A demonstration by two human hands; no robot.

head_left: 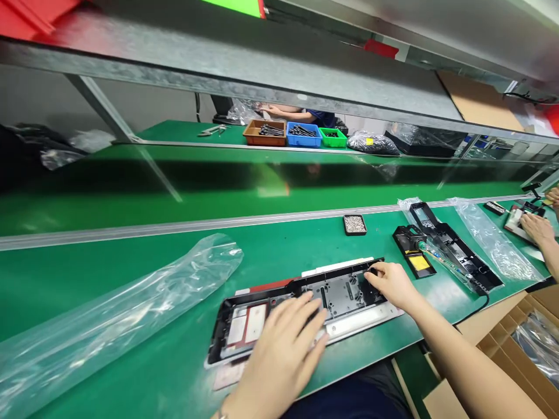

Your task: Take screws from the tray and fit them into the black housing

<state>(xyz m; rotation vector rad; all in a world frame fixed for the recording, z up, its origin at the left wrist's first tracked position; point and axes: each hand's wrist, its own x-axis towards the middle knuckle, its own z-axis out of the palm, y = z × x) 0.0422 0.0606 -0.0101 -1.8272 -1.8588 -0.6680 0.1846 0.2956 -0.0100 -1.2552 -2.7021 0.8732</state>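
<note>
Both hands lie flat, fingers spread, on a long black panel (301, 308) at six o'clock on the green worktop (131, 262): left hand (279, 349) mid-panel, right hand (391, 282) at its far end. No writing is readable.

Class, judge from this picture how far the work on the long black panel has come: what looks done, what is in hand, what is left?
Done: the black panel lies unwrapped on the green bench, an empty plastic bag beside it. In hand: the left hand rests flat on the panel's middle, the right hand touches its right end. Left: the tray of small parts sits untouched.
</note>
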